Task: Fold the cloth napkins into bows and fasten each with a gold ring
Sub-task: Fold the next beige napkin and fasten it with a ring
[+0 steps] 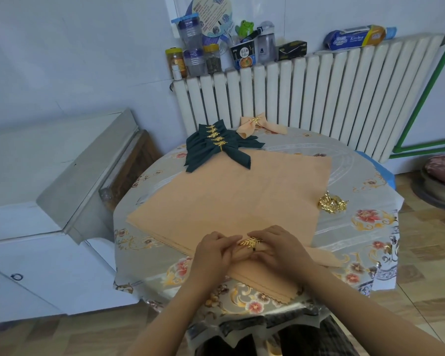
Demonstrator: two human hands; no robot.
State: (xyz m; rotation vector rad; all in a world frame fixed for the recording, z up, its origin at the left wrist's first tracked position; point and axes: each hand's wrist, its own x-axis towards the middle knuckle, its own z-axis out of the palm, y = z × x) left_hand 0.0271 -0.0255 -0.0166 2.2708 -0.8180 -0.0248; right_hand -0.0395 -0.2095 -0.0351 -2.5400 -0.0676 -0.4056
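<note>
A round table (355,160) covered by a floral cloth is set on a wood-patterned floor (421,265). A white ribbed radiator (319,93) is mounted at 12 o'clock against a pale wall (75,60). White cabinets (36,253) are placed at 9 o'clock.

flat stack of peach cloth napkins (231,196) mid-table, pile of dark green napkin bows (216,147) behind it to the left, peach napkin bow (257,125) further back, heap of gold leaf rings (332,202) on the right
</note>
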